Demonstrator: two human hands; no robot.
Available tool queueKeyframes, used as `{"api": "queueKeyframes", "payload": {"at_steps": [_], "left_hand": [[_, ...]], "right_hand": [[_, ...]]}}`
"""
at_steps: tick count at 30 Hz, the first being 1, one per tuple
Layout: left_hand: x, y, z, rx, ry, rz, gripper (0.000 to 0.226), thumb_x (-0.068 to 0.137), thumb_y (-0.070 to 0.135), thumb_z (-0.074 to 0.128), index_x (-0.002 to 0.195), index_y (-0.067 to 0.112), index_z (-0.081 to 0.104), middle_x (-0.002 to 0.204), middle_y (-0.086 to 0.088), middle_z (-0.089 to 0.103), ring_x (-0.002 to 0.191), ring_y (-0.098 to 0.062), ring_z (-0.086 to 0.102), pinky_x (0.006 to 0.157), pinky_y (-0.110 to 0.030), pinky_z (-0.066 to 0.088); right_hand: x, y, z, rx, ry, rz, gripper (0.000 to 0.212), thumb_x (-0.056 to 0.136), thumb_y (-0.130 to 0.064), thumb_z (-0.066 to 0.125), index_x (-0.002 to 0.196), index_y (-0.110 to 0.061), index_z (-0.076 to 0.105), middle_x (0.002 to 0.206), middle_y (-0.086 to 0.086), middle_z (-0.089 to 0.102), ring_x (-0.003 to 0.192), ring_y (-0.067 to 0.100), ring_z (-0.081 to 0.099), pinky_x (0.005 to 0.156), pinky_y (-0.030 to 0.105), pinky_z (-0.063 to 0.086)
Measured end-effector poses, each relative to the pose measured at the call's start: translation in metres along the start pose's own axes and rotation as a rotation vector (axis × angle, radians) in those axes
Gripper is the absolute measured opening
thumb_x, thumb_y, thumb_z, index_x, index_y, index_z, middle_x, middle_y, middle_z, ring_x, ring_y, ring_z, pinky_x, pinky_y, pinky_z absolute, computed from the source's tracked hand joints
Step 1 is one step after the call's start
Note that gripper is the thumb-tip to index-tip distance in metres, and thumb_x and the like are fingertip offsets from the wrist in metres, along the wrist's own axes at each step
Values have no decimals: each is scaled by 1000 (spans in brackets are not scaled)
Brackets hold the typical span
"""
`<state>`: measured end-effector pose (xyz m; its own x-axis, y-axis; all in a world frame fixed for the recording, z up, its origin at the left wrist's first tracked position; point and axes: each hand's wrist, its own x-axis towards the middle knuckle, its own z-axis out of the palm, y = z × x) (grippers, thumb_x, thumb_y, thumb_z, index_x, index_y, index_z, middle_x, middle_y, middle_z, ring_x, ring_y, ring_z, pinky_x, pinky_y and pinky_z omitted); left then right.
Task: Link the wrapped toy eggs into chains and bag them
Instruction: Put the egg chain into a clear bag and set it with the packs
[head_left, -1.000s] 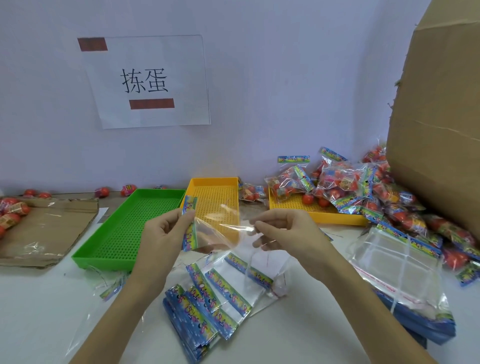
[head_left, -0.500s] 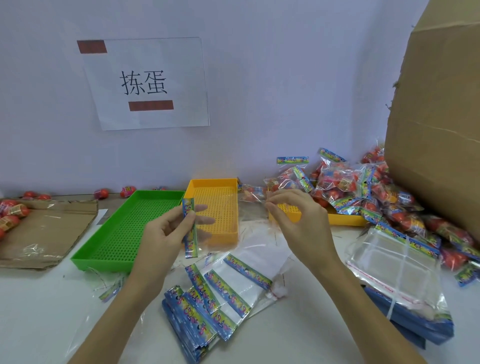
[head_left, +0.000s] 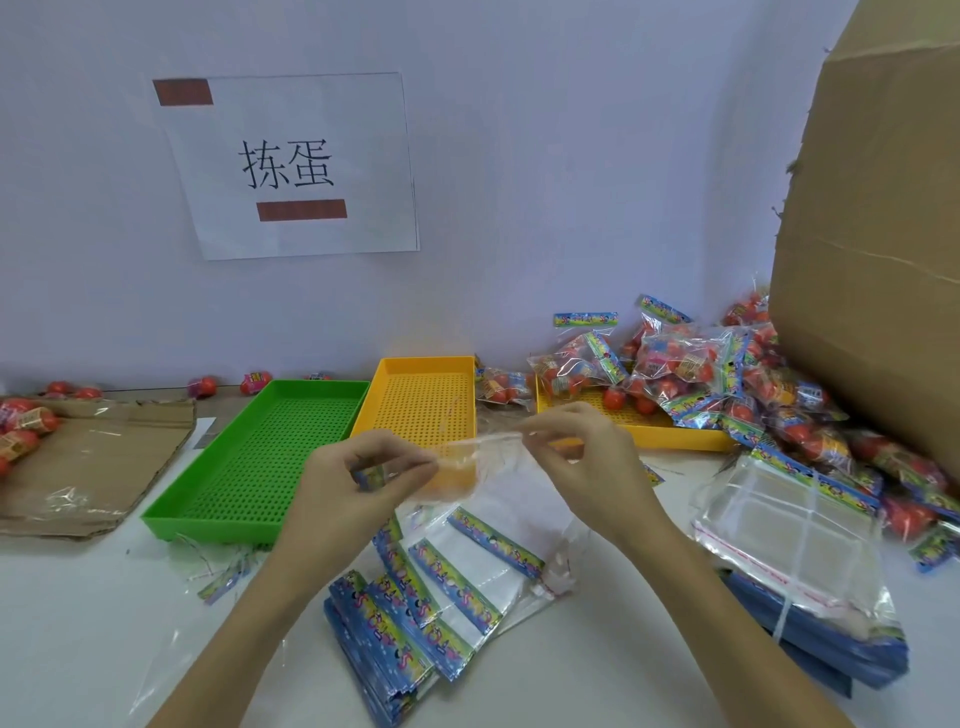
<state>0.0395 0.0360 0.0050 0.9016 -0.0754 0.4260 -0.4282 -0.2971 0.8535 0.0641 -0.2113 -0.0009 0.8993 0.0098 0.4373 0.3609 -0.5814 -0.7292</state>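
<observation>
Since half a second ago your hands closed in: left hand (head_left: 363, 480) and right hand (head_left: 582, 457) both pinch one clear crinkly bag (head_left: 483, 467) by its mouth, above the table. Nearest you, flat glossy header bags (head_left: 431, 597) lie fanned. Beyond, perforated green tray (head_left: 260, 452), yellow tray (head_left: 423, 400). Bagged eggs (head_left: 675, 364) heaped far right.

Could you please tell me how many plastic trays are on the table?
3: a green tray left of centre, a yellow tray touching its right side, and another yellow tray further right, partly buried under bagged eggs.
</observation>
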Motion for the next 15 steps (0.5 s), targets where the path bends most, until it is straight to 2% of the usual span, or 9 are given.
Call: {"api": "queueKeyframes", "payload": {"at_steps": [2,4,6,7,8,10,11,13,15], "left_hand": [[0,-1,1,124,42,237,7,83,13,83,87,18,80,83,4,71,82,-11,67,76,-17,50],[0,-5,3,316,54,491,11,82,7,84,91,13,82,90,2,67,85,-15,64,73,-20,50],[0,-9,7,424,33,619,17,78,1,87,91,12,83,95,0,67,89,-19,60,68,-24,49],[0,-11,10,444,3,645,18,77,1,88,90,13,83,97,0,67,90,-19,58,67,-25,49],[-1,-12,13,461,-40,670,16,78,3,87,90,14,83,100,0,68,93,-19,57,68,-27,50],[-3,-16,16,529,-161,692,10,82,20,85,92,19,83,113,0,69,106,-19,58,77,-36,56],[-5,-17,15,562,-232,661,16,83,34,85,97,25,83,126,3,66,118,-18,56,87,-41,55],[-10,-17,14,504,-376,496,40,83,68,74,113,42,78,154,15,47,144,-12,38,110,-43,37],[-12,-11,17,260,-362,299,59,85,86,51,124,47,71,162,21,34,153,-9,25,115,-37,26]], "right_hand": [[-1,-5,0,191,-9,167,11,101,-25,64,103,-25,75,103,-3,72,82,10,72,68,21,60],[1,-11,-4,559,-130,475,43,101,-51,53,107,-10,68,100,16,76,79,23,77,63,29,62],[1,-14,-13,900,-383,713,75,94,-70,50,121,0,56,107,28,74,95,37,76,72,38,64],[0,-14,-17,998,-484,732,78,92,-68,56,129,0,50,113,30,72,104,40,73,79,40,63],[-1,-14,-19,1037,-532,688,70,93,-58,64,133,-3,48,117,29,71,110,40,72,83,39,62],[-1,-13,-20,1023,-456,573,50,92,-22,75,132,-8,49,117,24,73,110,36,72,86,36,62],[0,-13,-18,1001,-379,547,51,90,-10,75,132,-10,47,114,23,74,108,36,73,86,36,62],[-1,-12,-15,913,-273,486,55,86,-7,77,132,-12,48,108,21,76,102,34,75,83,34,62],[-3,-16,-11,829,-257,412,43,82,-11,81,121,-11,60,102,19,78,97,31,76,79,30,62]]}}
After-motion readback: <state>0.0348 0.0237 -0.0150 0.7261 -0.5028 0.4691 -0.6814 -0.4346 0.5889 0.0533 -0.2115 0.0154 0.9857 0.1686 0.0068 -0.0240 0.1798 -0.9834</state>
